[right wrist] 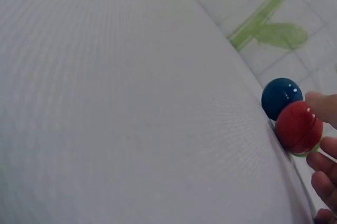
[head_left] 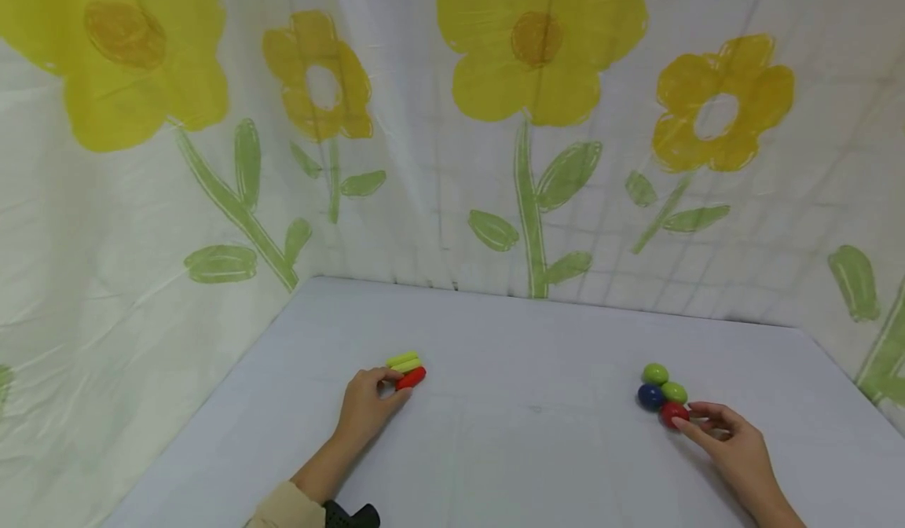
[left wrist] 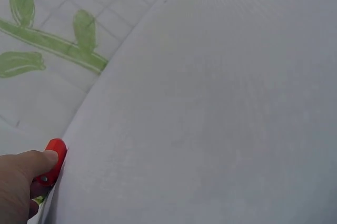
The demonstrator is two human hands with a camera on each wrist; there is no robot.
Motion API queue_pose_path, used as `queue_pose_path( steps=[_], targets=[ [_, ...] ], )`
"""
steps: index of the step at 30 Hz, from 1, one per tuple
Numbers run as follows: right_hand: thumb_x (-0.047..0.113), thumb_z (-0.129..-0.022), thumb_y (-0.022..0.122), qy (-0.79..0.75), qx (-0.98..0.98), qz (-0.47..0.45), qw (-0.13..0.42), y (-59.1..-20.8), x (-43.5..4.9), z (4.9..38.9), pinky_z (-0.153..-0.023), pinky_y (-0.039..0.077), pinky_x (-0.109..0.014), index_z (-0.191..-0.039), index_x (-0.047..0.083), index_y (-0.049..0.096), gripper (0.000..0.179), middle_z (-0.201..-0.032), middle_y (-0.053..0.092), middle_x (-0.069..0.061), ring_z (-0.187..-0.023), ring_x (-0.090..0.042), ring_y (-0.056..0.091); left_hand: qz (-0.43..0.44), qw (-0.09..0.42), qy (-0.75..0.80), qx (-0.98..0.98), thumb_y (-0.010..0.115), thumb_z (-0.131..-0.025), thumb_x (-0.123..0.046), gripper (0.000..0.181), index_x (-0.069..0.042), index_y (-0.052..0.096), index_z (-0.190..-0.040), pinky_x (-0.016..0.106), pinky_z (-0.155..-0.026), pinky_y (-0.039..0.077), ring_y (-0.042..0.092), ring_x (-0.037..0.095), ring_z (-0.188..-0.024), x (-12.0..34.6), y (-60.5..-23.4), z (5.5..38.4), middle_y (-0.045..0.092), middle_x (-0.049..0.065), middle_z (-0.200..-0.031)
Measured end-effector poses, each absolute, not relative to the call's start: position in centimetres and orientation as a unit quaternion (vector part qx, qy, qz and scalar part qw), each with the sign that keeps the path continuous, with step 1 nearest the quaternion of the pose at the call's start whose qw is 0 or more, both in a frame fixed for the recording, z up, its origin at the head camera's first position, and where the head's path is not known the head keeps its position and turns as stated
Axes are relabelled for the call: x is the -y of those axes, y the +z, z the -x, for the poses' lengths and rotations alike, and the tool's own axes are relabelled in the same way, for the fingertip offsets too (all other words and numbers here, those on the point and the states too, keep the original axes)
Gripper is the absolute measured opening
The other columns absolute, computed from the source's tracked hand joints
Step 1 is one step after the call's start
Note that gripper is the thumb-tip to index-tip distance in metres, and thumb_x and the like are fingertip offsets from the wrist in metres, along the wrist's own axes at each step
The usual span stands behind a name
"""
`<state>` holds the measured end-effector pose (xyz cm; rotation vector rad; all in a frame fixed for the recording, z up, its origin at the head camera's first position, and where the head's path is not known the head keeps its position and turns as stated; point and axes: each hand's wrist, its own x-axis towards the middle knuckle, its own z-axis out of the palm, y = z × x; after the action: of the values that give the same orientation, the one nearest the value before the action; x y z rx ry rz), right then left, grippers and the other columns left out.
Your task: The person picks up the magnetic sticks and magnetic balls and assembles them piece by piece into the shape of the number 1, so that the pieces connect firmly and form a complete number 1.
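My left hand [head_left: 366,404] pinches a short red stick-shaped thing [head_left: 413,377] between thumb and fingers. Its rounded end and a small round spot near the thumb show in the left wrist view; its exact kind is unclear. Two yellow-green sticks [head_left: 403,361] lie side by side just beyond it. On the right, my right hand [head_left: 738,445] has thumb and fingertips about a glossy red ball [head_left: 673,413]. A seam crosses this red ball [right wrist: 299,126] in the right wrist view. Close behind it sit a dark blue ball [head_left: 650,397] and two green balls [head_left: 655,373].
A white cloth covers the table [head_left: 523,449]. Along its back edge hangs a pale curtain [head_left: 410,190] printed with yellow flowers and green stems. The two small groups lie well apart, one left and one right.
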<state>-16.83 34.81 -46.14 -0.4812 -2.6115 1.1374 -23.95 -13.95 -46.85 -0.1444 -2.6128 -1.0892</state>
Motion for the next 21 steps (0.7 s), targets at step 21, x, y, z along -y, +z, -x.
queue_pose_path(
  steps=[21],
  targets=[
    [0.040, -0.079, 0.072, 0.381, 0.903, 0.143, 0.138, -46.24, -34.48, 17.13, -0.056, 0.039, -0.020, -0.114, 0.001, 0.060, 0.054, -0.079, 0.059, 0.014, -0.067, 0.008, 0.045, 0.095, 0.174, -0.326, 0.924, 0.076, -0.075, -0.013, 0.023, -0.007, 0.072, -0.096, 0.023, -0.061, 0.033, 0.044, 0.010, -0.071, 13.33, -46.58, 23.47, 0.066, 0.002, -0.083]
  ],
)
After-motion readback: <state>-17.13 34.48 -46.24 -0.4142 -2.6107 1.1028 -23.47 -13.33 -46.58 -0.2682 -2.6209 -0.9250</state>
